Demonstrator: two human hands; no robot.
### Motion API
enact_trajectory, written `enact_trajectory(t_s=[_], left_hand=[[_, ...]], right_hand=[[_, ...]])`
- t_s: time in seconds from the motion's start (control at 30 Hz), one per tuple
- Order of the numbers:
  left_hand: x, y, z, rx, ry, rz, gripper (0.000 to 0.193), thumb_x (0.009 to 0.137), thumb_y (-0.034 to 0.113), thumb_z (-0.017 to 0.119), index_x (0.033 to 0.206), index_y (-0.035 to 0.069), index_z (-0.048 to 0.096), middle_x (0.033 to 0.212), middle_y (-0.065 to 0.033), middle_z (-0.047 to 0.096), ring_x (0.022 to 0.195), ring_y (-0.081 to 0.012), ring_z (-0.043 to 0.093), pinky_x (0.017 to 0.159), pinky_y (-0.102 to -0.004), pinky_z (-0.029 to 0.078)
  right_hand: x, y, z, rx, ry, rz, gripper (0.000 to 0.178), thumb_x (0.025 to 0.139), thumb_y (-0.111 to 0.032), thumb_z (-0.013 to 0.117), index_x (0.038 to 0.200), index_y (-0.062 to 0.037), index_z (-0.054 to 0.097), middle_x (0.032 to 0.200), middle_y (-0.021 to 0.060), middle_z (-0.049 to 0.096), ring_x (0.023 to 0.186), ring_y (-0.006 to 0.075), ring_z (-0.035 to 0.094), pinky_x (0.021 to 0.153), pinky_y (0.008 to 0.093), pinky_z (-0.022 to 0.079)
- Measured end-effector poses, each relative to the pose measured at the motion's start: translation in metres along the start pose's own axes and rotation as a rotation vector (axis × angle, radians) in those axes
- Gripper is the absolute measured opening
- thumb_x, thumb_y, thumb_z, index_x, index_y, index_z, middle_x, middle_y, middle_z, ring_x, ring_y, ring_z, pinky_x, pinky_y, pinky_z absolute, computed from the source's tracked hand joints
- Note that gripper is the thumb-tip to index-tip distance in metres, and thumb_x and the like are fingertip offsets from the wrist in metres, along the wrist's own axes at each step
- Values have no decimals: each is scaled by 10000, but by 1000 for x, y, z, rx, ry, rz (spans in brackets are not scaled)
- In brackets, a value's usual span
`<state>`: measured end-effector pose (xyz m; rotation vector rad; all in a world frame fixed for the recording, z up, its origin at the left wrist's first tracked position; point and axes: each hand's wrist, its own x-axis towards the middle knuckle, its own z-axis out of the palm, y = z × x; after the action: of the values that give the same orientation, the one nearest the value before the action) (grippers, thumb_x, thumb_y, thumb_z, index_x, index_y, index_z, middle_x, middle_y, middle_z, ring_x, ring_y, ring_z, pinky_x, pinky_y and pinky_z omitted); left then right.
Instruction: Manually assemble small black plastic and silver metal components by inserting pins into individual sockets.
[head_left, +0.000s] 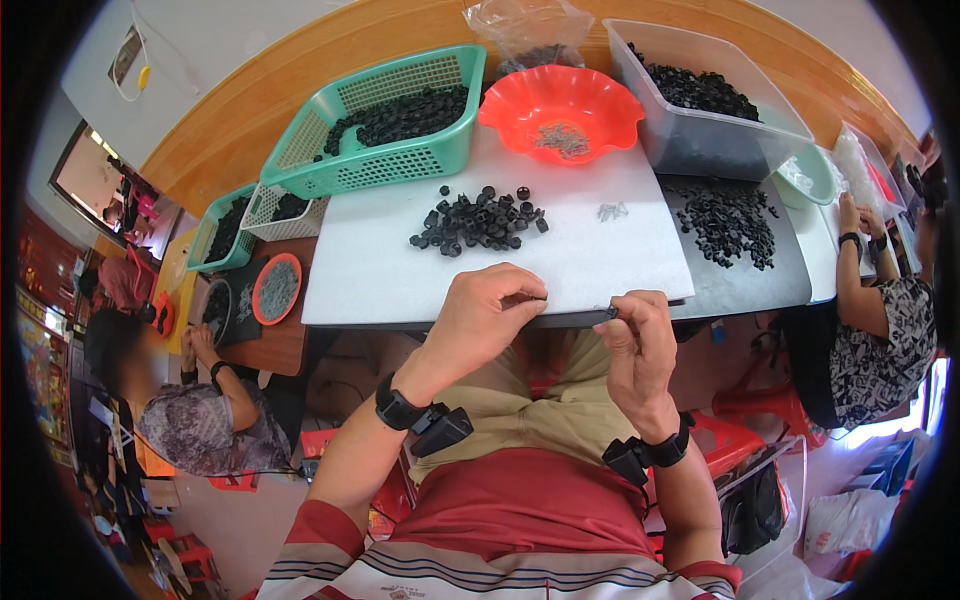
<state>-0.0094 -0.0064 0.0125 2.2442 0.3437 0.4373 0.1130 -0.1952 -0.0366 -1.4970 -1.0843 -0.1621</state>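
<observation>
Black small plastic ring parts (478,221), too many to count, piled on one white foam sheet (560,260); left hand (485,320) and right hand (636,345) both pinching tiny pieces at sheet's near edge.

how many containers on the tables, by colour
green baskets: 2
white basket: 1
red bowls: 2
clear bins: 2
pale green bowl: 1
total: 8

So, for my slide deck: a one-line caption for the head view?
Both hands, left hand and right hand, meet at the white mat near a pile of black rings.
</observation>
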Motion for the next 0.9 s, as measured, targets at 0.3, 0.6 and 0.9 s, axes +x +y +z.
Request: enact_trajectory(t_s=[0.3, 0.6, 0.9], left_hand=[[-6, 1, -1, -682, -9, -267, 203, 927, 12, 752, 1123, -37, 732, 1089, -123, 760, 959, -158, 742, 839, -280, 614], [-12, 5, 1, -1221, -24, -353, 267, 977, 8, 684, 1241, -32, 675, 1150, -132, 717, 1037, -229, 744, 936, -342, 639], [-16, -1, 3, -1341, -31, -344, 275, 991, 56, 685, 1257, -9, 660, 1155, -111, 711, 1040, -192, 714, 995, -368, 603]], right_hand=[[7, -9, 5, 15, -15, -18, 186, 985, -38, 668, 1156, -8, 601, 1014, 150, 610, 746, 238, 599, 630, 329, 507], [10, -9, 12, 40, -19, -30, 193, 980, -45, 680, 1153, -10, 602, 1016, 152, 616, 758, 246, 613, 637, 329, 514], [19, -17, 14, 14, -35, -85, 212, 965, -40, 696, 1158, -8, 613, 1023, 160, 625, 766, 252, 630, 649, 331, 535]])
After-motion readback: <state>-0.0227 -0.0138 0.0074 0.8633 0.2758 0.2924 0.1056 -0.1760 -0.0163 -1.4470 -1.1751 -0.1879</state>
